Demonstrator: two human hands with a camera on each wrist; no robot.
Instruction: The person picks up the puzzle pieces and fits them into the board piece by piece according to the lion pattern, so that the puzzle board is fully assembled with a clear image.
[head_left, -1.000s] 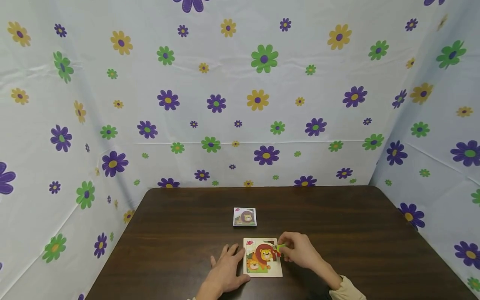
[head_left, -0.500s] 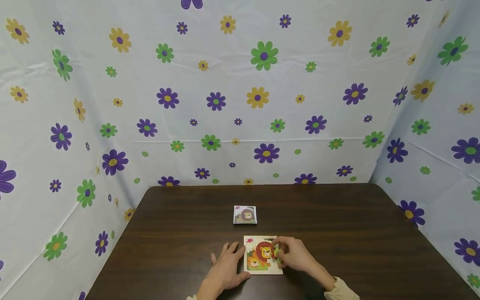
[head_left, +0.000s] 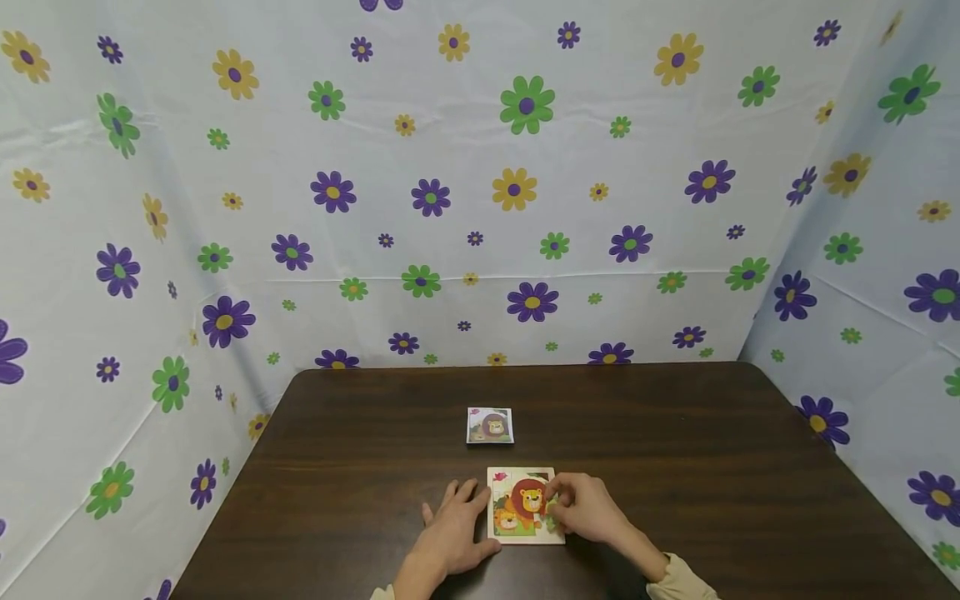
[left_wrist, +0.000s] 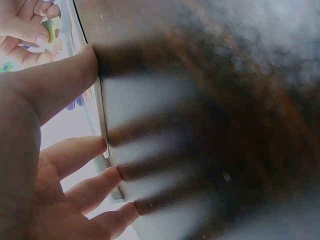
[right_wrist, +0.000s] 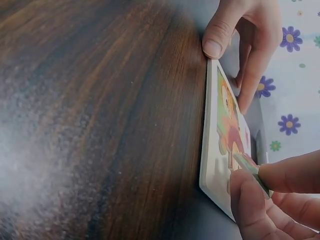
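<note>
A square lion puzzle board with a pale wooden frame lies on the dark table, most of its lion picture filled in. My left hand rests spread at the board's left side, its thumb and a finger touching the frame. Over the board's right part, my right hand pinches a green puzzle piece between thumb and fingers. In the right wrist view that piece is tilted, one edge down at the bare part of the board. The right fingers hide some of the board's right side in the head view.
Behind the board lies a small square card with the same lion picture. The brown table has rounded far corners. A white cloth with printed flowers hangs behind and at both sides.
My right hand has moved left from the board's right edge to over its right part, carrying and turning the puzzle piece. My left hand has stayed at the board.
</note>
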